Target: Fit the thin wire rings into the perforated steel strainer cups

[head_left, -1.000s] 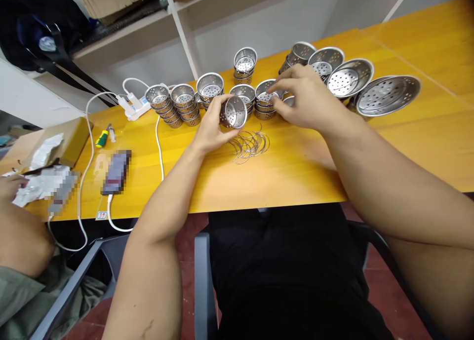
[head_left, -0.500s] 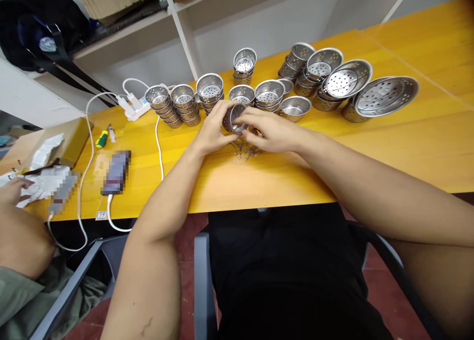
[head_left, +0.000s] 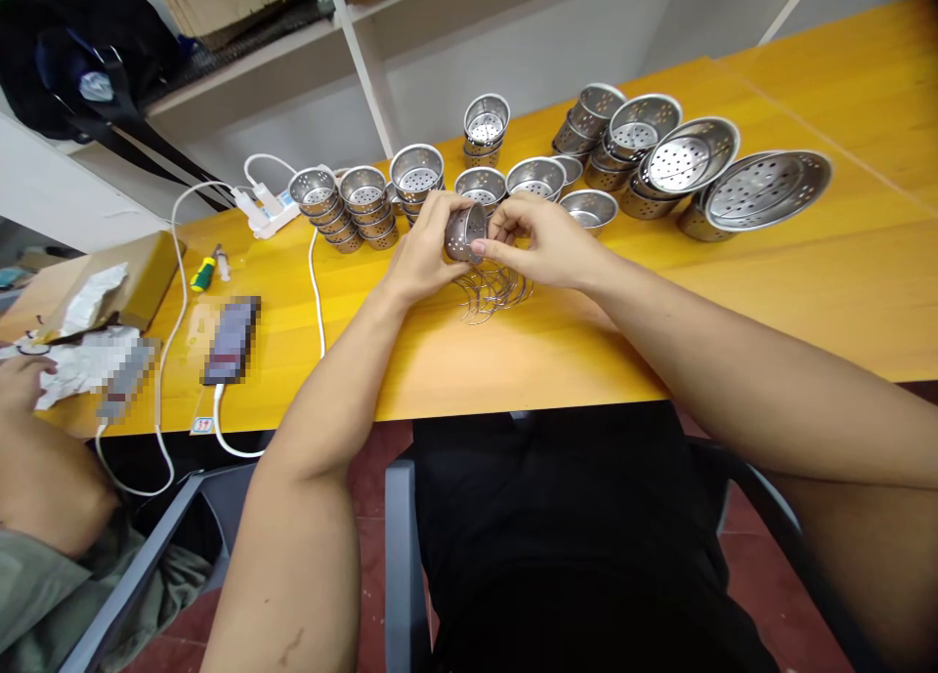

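Observation:
My left hand (head_left: 427, 244) is wrapped round a small perforated metal cup (head_left: 460, 235), holding it above the table. The cup is tilted, with its mouth turned to the right. My right hand (head_left: 538, 238) is at the cup's rim, its fingers curled and its thumb tip against the perforated side. The curled fingers partly hide the rim. Just below both hands lies a loose heap of thin curved metal wires (head_left: 492, 292) on the yellow table.
Stacks of perforated cups (head_left: 364, 196) stand along the back, with larger perforated bowls (head_left: 766, 192) at the right. On the left are a phone (head_left: 232, 341) on a white cable, a green-yellow screwdriver (head_left: 203, 274), a power strip (head_left: 273, 214), a cardboard box (head_left: 150, 280) and another person's hand (head_left: 23, 378).
The cup has turned so that its perforated side shows. My right hand has drawn back a little to the right from the cup's mouth, and more of the wires show.

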{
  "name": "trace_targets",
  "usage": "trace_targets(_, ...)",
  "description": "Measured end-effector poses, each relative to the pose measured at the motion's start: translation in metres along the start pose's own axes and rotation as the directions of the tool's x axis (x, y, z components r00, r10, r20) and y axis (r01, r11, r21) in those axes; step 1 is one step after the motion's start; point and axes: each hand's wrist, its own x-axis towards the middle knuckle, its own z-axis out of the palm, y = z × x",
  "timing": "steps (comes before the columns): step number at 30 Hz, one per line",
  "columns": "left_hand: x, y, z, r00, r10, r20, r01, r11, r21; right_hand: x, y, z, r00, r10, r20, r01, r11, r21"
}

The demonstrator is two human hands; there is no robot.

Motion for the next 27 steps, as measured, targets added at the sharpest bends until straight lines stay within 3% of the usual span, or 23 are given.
trace_targets(5,0.001,0.004,-0.002,1.000,0.009,0.027,-0.009,1.000,0.005,0.003,-0.005,-0.002,0.996,0.076,0.051,-0.085,0.971,0.223)
trace_targets(9,0.004,0.008,-0.006,0.998,0.044,0.032,-0.044,0.999,0.000,0.005,-0.005,-0.008,0.996,0.051,0.068,-0.066,0.967,0.245)
trace_targets(17,0.003,0.006,-0.010,0.999,0.044,0.009,-0.044,0.998,0.037,-0.001,0.012,-0.033,0.999,0.030,0.022,-0.028,0.997,-0.068)
trace_targets(21,0.003,-0.004,-0.009,0.997,0.046,-0.054,-0.044,0.998,0.037,-0.003,0.015,-0.039,0.984,-0.031,0.174,0.042,0.997,-0.061)
trace_targets(27,0.004,-0.010,-0.007,0.995,0.022,-0.094,-0.018,0.999,0.048,-0.003,0.010,-0.027,0.902,-0.138,0.408,0.164,0.986,-0.029)
